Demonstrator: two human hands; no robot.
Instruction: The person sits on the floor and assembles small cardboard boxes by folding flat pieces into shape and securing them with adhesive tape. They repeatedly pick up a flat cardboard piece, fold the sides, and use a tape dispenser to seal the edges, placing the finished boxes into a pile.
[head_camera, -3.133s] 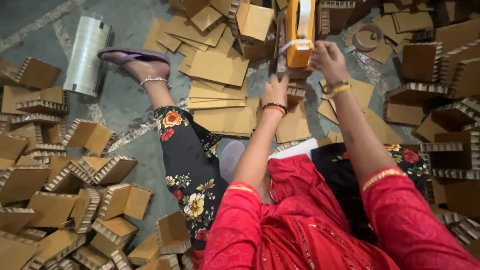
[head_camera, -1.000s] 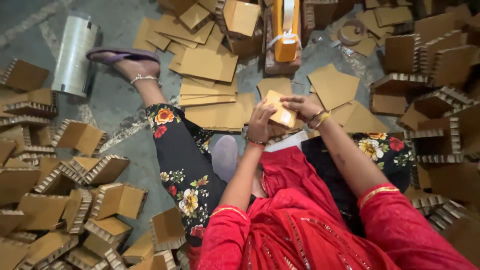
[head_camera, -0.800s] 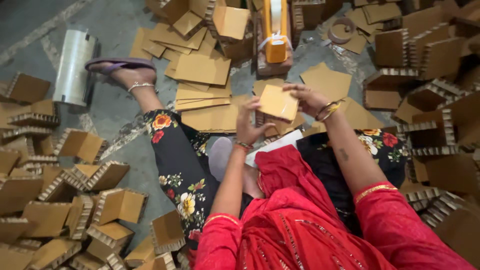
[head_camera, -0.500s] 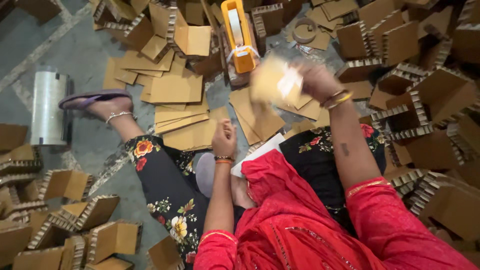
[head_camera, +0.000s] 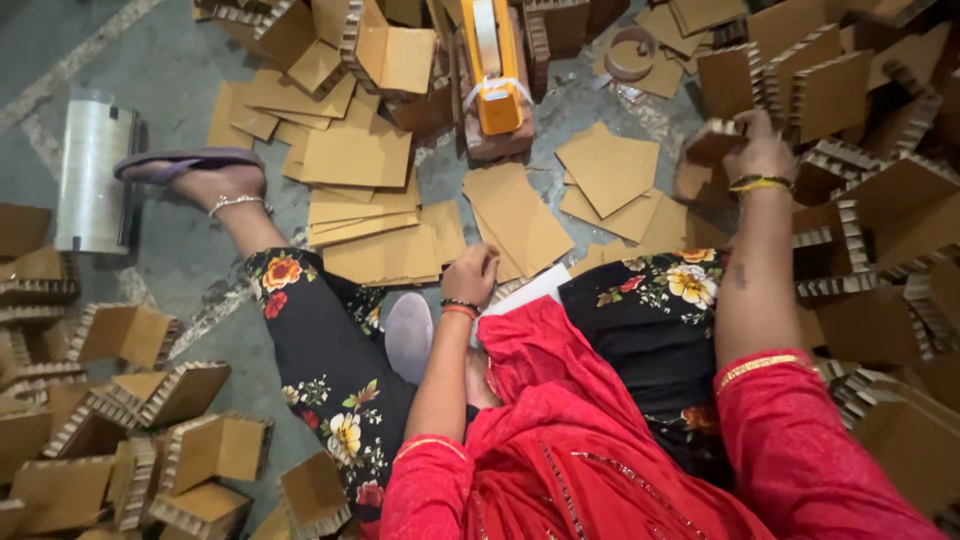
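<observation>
I sit on the floor with my legs spread. My right hand (head_camera: 762, 152) is stretched out to the right and grips a small folded cardboard corner piece (head_camera: 712, 140) at the edge of the right-hand pile of corner pieces (head_camera: 880, 210). My left hand (head_camera: 472, 274) is low in front of me. Its fingers are curled on the near edge of a flat cardboard sheet (head_camera: 520, 225), which lies on the floor. More flat sheets (head_camera: 360, 160) lie stacked beyond it.
An orange tape dispenser (head_camera: 495, 75) stands on a block straight ahead, with a tape roll (head_camera: 630, 55) to its right. A shiny metal roll (head_camera: 95, 175) lies far left by my sandalled foot (head_camera: 200, 175). Folded corner pieces (head_camera: 150, 400) crowd the lower left.
My right hand has carried the folded piece from in front of me out to the right pile. My left hand has let go of it and dropped to the flat sheets.
</observation>
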